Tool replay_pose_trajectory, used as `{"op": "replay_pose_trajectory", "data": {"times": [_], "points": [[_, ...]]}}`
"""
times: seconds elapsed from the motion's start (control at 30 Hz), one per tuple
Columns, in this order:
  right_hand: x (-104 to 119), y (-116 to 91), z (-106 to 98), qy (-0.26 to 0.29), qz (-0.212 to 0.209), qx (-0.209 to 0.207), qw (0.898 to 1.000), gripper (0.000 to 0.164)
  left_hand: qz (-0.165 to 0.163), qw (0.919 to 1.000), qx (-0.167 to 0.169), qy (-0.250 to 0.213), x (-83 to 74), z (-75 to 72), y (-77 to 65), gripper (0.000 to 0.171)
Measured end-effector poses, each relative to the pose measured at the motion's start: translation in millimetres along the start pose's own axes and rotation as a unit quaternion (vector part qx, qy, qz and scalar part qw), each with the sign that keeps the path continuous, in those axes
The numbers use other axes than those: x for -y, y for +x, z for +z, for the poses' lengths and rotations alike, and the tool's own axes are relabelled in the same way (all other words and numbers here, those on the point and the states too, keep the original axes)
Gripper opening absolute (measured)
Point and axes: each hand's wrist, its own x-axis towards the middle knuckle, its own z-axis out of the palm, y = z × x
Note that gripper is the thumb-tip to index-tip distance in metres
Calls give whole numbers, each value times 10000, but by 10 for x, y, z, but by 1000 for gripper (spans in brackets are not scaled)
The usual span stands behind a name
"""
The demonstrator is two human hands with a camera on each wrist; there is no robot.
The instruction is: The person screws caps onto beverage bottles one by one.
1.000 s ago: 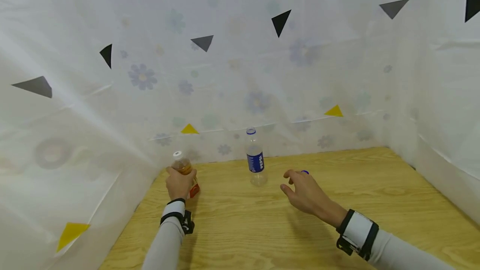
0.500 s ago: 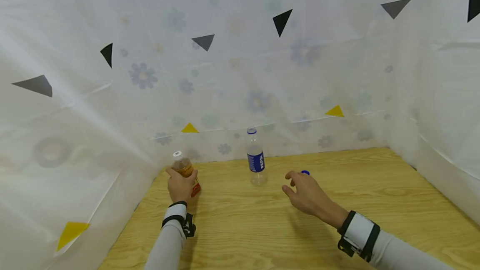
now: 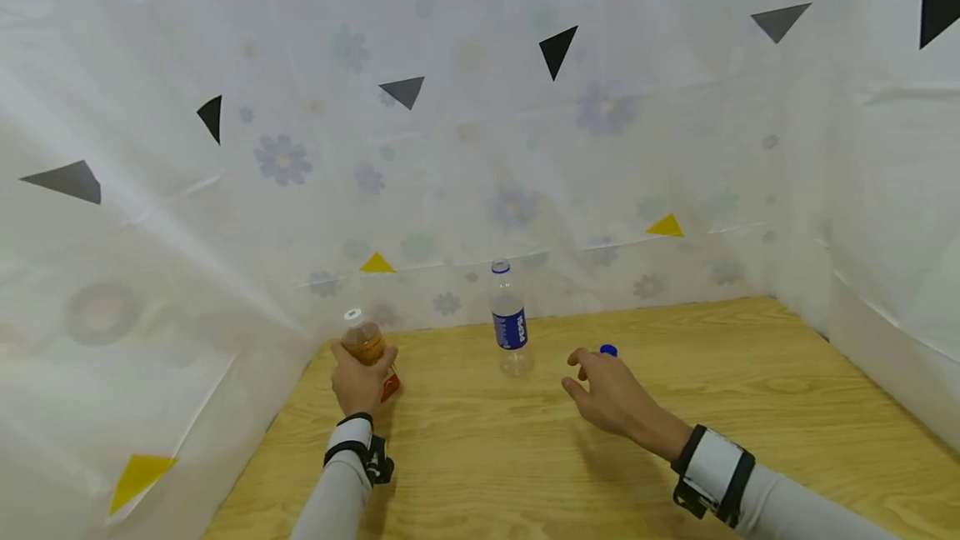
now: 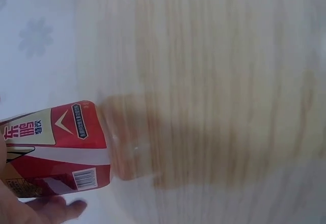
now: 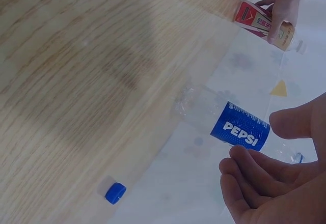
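I get pale, flower-patterned sheeting across the upper part of my head view, with black, grey and yellow triangles on it. Below that a wood-grain table runs along the bottom of the frame. Two light sleeves with black wrist straps come in at the lower edge. I see the right hand right of centre, thumb well apart from its loosely bent fingers, holding nothing. The Pepsi bottle stands upright near the middle of the frame; I read it as apart from that hand, though on the right wrist feed the fingers overlap it. Left of centre I have the red-labelled bottle, white cap on top, with the left hand wrapped round it, thumb on its right side. Smallest is a blue cap, partly hidden just beyond the right hand.
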Motion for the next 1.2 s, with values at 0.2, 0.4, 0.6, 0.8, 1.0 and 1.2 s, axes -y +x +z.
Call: {"op": "replay_pose_trajectory", "data": {"times": [0.2, 0.4, 0.6, 0.8, 1.0, 1.2], "points": [[-15, -2, -7, -19, 90, 16, 10000, 29, 1, 9999, 11, 121, -52, -6, 88, 104], [-27, -16, -4, -47, 138, 47, 9999, 29, 208, 9993, 109, 302, -280, -127, 233, 109], [-13, -9, 2, -74, 60, 59, 9999, 29, 636, 9962, 97, 585, -519, -230, 444, 105], [-1, -3, 2, -63, 78, 86, 9999, 28, 1601, 9857, 105, 512, -916, -237, 579, 96], [-6, -17, 0, -3, 208, 115, 9997, 28, 2015, 9778, 572, 2, -1356, 33, 462, 94], [-11, -17, 14, 0, 216, 137, 9997, 27, 1845, 9762, 991, -564, -1702, 341, 222, 97]]}}
